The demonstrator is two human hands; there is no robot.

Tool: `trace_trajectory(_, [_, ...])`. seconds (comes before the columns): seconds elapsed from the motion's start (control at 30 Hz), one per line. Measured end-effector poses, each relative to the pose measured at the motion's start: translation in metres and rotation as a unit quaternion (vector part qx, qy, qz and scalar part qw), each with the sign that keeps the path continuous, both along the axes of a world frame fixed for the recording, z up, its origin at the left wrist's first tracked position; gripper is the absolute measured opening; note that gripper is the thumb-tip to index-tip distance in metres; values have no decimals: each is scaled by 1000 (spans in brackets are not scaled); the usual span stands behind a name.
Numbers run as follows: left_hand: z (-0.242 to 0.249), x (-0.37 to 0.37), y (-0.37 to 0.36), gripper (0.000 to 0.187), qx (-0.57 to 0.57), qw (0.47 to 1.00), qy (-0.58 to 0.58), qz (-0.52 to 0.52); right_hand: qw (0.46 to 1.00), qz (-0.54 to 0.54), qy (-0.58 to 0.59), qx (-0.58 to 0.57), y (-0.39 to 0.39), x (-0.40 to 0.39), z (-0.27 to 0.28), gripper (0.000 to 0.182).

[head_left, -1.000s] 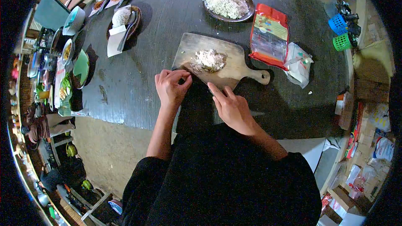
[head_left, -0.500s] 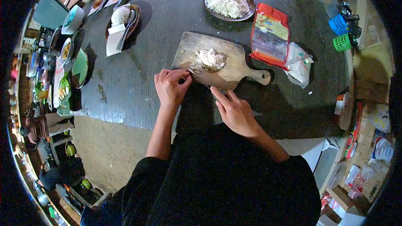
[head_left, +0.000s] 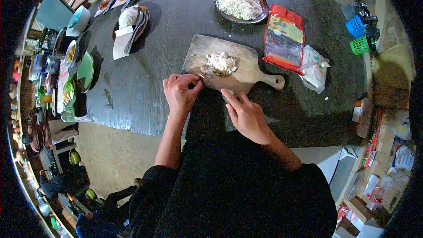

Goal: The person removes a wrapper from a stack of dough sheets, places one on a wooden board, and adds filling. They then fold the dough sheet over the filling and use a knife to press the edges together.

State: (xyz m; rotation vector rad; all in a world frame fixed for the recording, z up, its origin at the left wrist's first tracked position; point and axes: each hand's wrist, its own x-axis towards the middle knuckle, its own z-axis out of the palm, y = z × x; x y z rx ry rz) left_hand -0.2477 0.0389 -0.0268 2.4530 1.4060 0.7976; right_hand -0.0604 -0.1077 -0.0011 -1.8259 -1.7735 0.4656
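A wooden cutting board (head_left: 246,64) with a handle lies on the dark table, bearing a small heap of pale shredded food (head_left: 221,64). At its near left edge, my left hand (head_left: 179,89) is closed in a pinch, thumb against fingers; whatever sits between the fingertips is too small to make out. My right hand (head_left: 246,117) is by the near edge, its index finger stretched forward along what looks like a knife (head_left: 230,95), mostly hidden under the fingers. Beyond the board stands a brown plate heaped with white shreds (head_left: 240,4).
Right of the board lie a red-edged packet (head_left: 284,37) and a crumpled white bag (head_left: 315,68). Plates with rice mounds (head_left: 128,17) and a green plate (head_left: 86,71) are at left. Another person (head_left: 66,183) is at lower left. Baskets (head_left: 356,26) hang at right.
Both hands stay nearly in place, with the right fingers shifting slightly. The heap on the board looks a little flatter. At lower left, a dark-clothed person's arm has come into view.
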Motion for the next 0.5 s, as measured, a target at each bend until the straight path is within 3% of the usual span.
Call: trace_trajectory(0.5, [0,1,0,13,15,1000,-2,1,1000,11,-13,-3,11,-8,-5,49])
